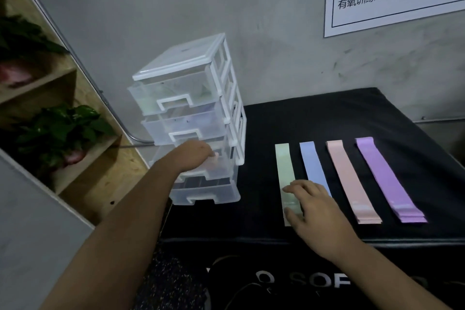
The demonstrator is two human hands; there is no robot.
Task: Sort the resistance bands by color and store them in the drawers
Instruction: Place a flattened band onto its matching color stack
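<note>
Sorting looks done: green band [284,163], blue band [313,161], pink band [344,171] and purple band [380,173] lie side by side on table [327,113], stowing apparently still left; right hand [317,206] flat on green band, fingers spread; left hand [195,156] at third drawer [222,167], grip hidden.

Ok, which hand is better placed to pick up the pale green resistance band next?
The right hand: its fingers rest on the pale green band, while the left hand is over at the clear plastic drawer unit.
</note>
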